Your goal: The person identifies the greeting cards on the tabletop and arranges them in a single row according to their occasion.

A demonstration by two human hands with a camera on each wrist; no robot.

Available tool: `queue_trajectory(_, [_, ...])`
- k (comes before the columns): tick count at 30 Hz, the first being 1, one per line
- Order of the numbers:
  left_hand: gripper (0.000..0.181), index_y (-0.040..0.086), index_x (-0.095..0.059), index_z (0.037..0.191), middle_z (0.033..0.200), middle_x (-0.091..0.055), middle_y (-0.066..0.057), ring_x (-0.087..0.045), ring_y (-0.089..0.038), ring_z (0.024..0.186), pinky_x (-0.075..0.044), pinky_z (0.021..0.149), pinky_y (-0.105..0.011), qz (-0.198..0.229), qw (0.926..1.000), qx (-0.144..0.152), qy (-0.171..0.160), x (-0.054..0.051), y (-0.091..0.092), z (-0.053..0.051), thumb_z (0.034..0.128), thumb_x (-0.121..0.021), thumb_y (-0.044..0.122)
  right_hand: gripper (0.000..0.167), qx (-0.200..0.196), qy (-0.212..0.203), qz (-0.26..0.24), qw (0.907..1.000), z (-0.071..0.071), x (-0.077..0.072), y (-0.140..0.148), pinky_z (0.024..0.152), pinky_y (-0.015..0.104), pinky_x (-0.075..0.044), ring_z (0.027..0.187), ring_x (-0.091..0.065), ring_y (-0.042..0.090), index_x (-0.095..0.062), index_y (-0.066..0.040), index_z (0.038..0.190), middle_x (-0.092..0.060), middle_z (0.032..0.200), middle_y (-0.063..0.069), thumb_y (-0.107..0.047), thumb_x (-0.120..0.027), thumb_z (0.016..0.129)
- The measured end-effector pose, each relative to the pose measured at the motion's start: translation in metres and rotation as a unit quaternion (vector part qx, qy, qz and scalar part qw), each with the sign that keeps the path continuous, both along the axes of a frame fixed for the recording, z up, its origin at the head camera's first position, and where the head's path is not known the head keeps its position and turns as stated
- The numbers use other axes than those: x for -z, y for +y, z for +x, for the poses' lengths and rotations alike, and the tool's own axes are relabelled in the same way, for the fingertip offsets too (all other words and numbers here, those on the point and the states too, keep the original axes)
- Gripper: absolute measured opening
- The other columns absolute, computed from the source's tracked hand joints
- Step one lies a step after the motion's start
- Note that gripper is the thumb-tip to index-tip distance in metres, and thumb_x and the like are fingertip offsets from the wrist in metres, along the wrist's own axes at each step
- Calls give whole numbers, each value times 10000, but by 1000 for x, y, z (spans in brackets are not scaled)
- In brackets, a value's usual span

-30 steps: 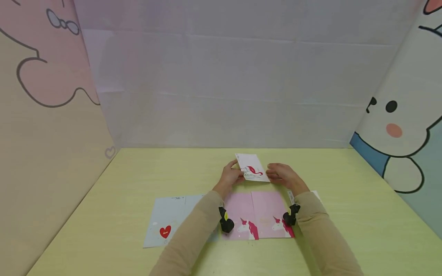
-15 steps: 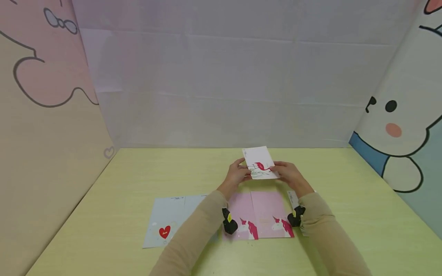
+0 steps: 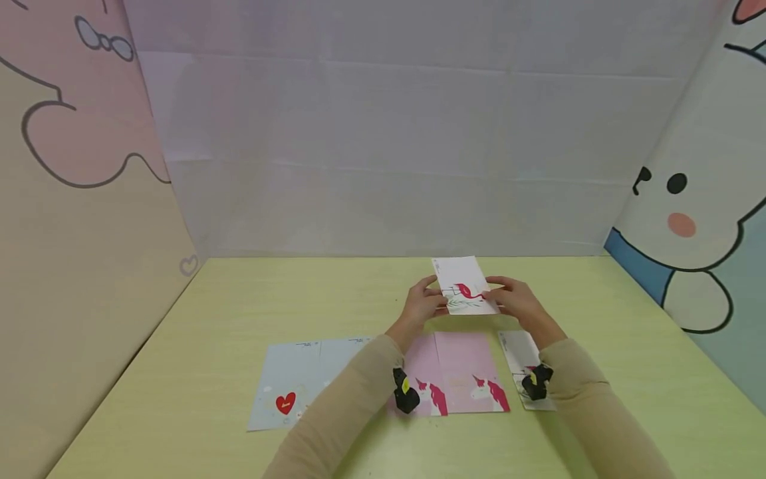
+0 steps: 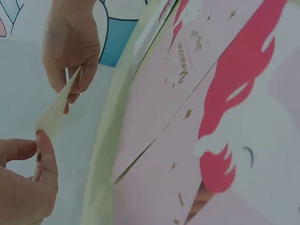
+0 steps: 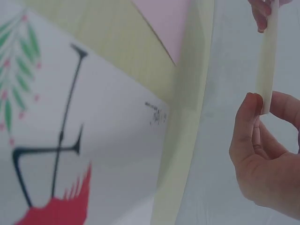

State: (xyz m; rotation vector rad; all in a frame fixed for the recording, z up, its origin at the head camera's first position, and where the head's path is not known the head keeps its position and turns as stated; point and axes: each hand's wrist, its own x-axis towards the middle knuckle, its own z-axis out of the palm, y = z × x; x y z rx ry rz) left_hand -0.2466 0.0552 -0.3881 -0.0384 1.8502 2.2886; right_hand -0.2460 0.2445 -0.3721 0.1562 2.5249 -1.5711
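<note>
A white card with a red flamingo [image 3: 459, 274] is held up above the table, tilted. My left hand [image 3: 421, 306] pinches its left edge between thumb and fingers, while my right hand [image 3: 522, 305] pinches the right edge. Seen from the left wrist, the card [image 4: 54, 112] appears nearly edge-on, with the left hand [image 4: 28, 183] at its near end. In the right wrist view the right hand [image 5: 262, 161] has thumb and finger on the card's edge [image 5: 266, 70]. A second flamingo card [image 3: 516, 352] lies on the table, partly hidden by the right wrist.
Two pink unicorn cards [image 3: 463, 366] lie side by side on the yellow table [image 3: 179, 372]. To their left, two light blue cards [image 3: 287, 369], one showing a red heart, are partly covered by the left sleeve [image 3: 347, 392]. A white sheet [image 3: 383, 166] hangs behind the table.
Both hands have moved right with the flamingo card. The right hand, beside the card's edge a second ago, now pinches it. More of the flamingo card on the table shows.
</note>
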Motion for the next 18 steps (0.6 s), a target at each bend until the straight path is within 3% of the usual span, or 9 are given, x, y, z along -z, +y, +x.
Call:
queue_trajectory(2, [578, -5, -363, 1315, 954, -575, -173, -607, -252, 757, -518, 660, -324, 28, 10000, 6, 17, -1, 4, 2, 779, -519, -150, 586, -91, 38, -15, 10000, -1, 5, 9, 879, 426, -399, 1061, -424, 300, -383, -34, 1315, -392, 1254, 204, -292, -594, 832])
queue_trajectory(5, [579, -9, -370, 1311, 936, -577, -170, -611, -268, 756, -519, 660, -331, 72, 10000, 27, 50, -5, 10, 8, 771, -522, -154, 588, -52, 259, 124, 9996, -17, 34, 31, 843, 414, -427, 1023, -458, 276, -412, -78, 1299, -442, 1208, 156, -358, -604, 820])
queue_trajectory(7, [580, -7, -375, 1309, 918, -581, -162, -612, -265, 745, -520, 652, -334, 66, 10000, 32, 59, -6, 15, 10, 768, -526, -155, 601, -72, 334, 93, 9994, -23, 45, 43, 843, 423, -424, 1016, -464, 309, -400, -73, 1303, -451, 1187, 171, -361, -606, 818])
queue_trajectory(9, [580, -2, -382, 1306, 911, -584, -160, -613, -264, 747, -521, 645, -336, 40, 10000, 34, 56, -7, 20, 13, 767, -532, -156, 604, -41, 371, 147, 9992, -21, 48, 50, 823, 406, -438, 982, -484, 303, -405, -75, 1299, -474, 1155, 159, -370, -610, 813])
queue_trajectory(14, [575, 29, -411, 1297, 877, -580, -119, -612, -243, 725, -524, 619, -326, -59, 10000, 28, -12, -6, 32, 16, 766, -554, -141, 581, 5, 155, 180, 9997, 1, 24, 53, 804, 385, -456, 971, -481, 297, -414, -43, 1292, -462, 1171, 173, -317, -612, 819])
queue_trajectory(18, [576, 44, -422, 1292, 859, -567, -93, -612, -247, 712, -523, 631, -335, -44, 9999, 98, 1, -5, 39, 21, 763, -558, -136, 589, 112, 161, 339, 9992, -7, 43, 73, 817, 407, -447, 984, -473, 316, -406, -46, 1292, -446, 1186, 188, -336, -607, 820])
